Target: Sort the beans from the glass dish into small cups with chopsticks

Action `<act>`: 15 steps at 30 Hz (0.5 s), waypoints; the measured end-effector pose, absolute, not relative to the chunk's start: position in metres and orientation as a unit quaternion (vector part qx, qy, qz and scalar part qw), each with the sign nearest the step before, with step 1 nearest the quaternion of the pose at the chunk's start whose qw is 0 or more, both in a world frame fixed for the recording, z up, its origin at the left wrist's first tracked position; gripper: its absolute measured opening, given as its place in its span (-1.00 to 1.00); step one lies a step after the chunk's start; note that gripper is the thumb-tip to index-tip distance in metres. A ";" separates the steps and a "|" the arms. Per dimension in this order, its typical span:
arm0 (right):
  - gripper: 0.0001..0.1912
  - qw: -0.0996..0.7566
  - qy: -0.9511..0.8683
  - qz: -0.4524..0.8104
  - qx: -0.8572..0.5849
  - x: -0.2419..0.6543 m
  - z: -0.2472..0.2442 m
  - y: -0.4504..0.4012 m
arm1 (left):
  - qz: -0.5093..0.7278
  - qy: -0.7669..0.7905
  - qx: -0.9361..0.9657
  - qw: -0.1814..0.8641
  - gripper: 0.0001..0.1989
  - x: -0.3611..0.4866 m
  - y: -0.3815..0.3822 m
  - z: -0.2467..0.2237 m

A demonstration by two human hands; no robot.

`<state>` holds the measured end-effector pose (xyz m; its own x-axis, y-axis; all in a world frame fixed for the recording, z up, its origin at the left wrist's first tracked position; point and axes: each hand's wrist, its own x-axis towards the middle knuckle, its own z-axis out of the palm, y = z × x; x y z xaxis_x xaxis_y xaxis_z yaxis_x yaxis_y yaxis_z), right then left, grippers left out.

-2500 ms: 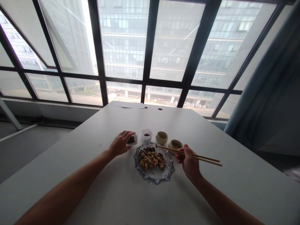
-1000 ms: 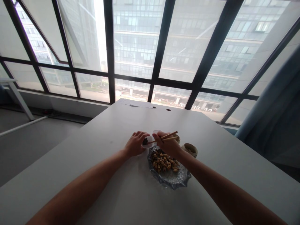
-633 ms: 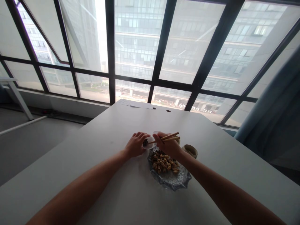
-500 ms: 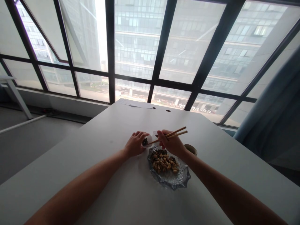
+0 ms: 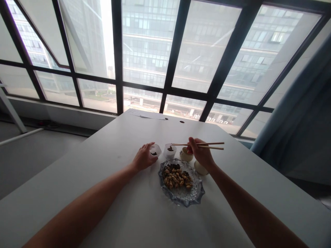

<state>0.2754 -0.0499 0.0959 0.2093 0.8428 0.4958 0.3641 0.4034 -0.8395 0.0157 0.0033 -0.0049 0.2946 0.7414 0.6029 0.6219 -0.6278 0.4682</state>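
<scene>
Floor (image 5: pixel 49 148) at far left, grey and smooth, with a straight white leg (image 5: pixel 11 110) slanting over it. Black-framed window panes (image 5: pixel 143 41) run across the back, flat glass, hazy facade outside. Thin white paper sheets (image 5: pixel 148 115) lie flat at the far end of the surface (image 5: pixel 116 213), which is white, matte-looking, smooth.

Left hand (image 5: pixel 143 156) curls around the left side of a translucent plastic cup (image 5: pixel 158 149), thumb low, fingers at the rim; a few dark shrivelled pieces (image 5: pixel 153 153) sit inside. Just right of it, a boxy plastic container (image 5: pixel 170 155), frosted, rounded corners, with dark glossy-looking pieces (image 5: pixel 170 149) inside.

In front, a clear glass dish (image 5: pixel 192 200), scalloped pointed rim, dimpled base. Peanuts (image 5: pixel 173 181), tan and knobbly, heap on its left and middle; darker wrinkled bits (image 5: pixel 172 166) lie along the back.

Right hand (image 5: pixel 200 151) grips slim wooden chopsticks (image 5: pixel 213 143), nearly level, tips close together above the boxy container; cannot tell if they pinch anything. Below the hand, a round beige ceramic-looking cup (image 5: pixel 185 156) with dark markings; beside it a second beige cup (image 5: pixel 200 168), partly covered by the right wrist.

Blue-grey curtain (image 5: pixel 292 100) hangs in soft folds at far right.
</scene>
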 end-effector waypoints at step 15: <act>-0.40 0.412 -0.641 0.389 -0.517 0.291 0.082 -0.121 | 0.383 0.453 0.797 0.113 -0.32 0.016 0.008 -0.009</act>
<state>0.2911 -0.1214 0.0823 -0.1250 0.9840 0.1268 0.3422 0.1627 -0.9254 0.0160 0.0076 -0.0088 0.2963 0.8085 0.5085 0.6357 -0.5642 0.5268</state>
